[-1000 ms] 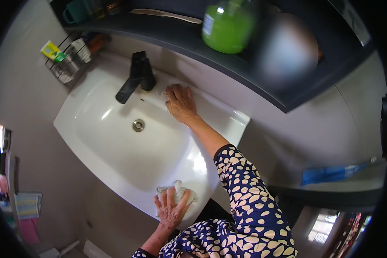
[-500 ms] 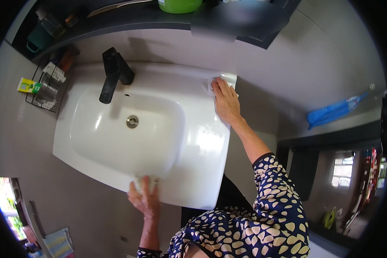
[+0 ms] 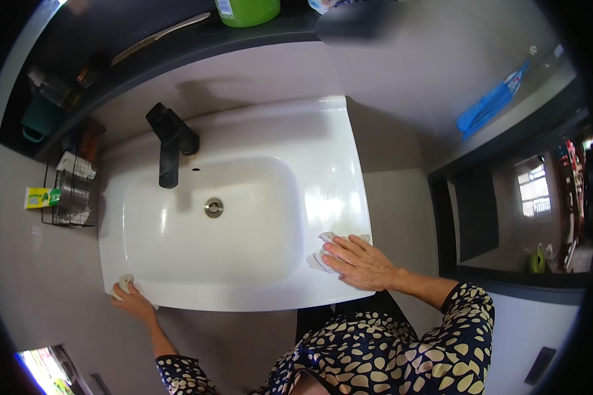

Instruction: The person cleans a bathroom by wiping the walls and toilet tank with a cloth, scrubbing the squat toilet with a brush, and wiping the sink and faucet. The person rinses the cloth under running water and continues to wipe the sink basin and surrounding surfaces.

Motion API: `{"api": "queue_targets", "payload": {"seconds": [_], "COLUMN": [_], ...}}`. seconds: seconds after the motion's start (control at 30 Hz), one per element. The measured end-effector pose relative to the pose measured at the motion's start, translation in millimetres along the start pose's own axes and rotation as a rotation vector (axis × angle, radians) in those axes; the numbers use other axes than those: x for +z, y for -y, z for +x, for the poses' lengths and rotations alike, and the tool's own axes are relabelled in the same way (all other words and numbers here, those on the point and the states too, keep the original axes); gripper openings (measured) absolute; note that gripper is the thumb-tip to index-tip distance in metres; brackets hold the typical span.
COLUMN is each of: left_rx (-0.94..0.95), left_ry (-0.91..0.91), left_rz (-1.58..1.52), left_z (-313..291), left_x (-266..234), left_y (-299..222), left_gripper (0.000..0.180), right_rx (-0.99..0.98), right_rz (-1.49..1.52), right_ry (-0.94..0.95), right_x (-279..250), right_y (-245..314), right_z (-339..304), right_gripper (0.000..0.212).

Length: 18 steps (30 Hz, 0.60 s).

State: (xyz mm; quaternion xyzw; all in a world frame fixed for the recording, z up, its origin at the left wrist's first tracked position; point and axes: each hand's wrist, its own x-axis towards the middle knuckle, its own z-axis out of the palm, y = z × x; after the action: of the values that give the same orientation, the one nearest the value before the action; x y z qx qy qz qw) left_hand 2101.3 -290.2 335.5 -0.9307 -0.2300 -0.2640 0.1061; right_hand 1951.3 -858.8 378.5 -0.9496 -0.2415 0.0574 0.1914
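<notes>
The white washbasin (image 3: 244, 297) is filling the middle of the view, its wide rim surrounding the bowl. The dark shelf (image 3: 178, 56) is running above it, carrying a green jar (image 3: 250, 12) near the top edge. The right hand (image 3: 361, 264) is lying flat near the basin's right edge, toward the front; its fingers are spreading loosely over a white cloth (image 3: 317, 262), pressing rather than clenching it. The left hand (image 3: 136, 305) is reaching the front left corner, its fingers apparently curling around a bunched pale cloth (image 3: 126, 282) and grasping it against the rim. Compared with 0.5 s ago, the right hand is moving forward from the back right corner, and the left is sliding along the front edge to its far end. The wiping is thus shifting, it seems, to 2 front stretches of rim, leaving the back ledge untouched for now. The black tap (image 3: 171, 141) is standing behind the bowl, well apart from both cloths, and the round drain (image 3: 213, 208) is sitting uncovered below it.
</notes>
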Motion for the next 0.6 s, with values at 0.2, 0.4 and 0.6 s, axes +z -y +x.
{"api": "queue_targets", "payload": {"seconds": [0.2, 0.4, 0.6], "left_rx": [0.058, 0.005, -0.013], "left_ry": [0.103, 0.206, 0.226], "left_rz": [0.185, 0.278, 0.373], "left_z": [53, 75, 74], "left_x": [19, 38, 5], "left_y": [18, 21, 11], "left_gripper": [0.042, 0.047, 0.06], "right_rx": [0.217, 0.456, 0.344], "right_rz": [-0.346, -0.32, -0.244], "right_ry": [-0.287, -0.455, -0.269], "right_x": [-13, -25, -10], "right_y": [-70, -165, -97], "right_z": [77, 138, 76], "right_gripper": [0.042, 0.042, 0.045]}}
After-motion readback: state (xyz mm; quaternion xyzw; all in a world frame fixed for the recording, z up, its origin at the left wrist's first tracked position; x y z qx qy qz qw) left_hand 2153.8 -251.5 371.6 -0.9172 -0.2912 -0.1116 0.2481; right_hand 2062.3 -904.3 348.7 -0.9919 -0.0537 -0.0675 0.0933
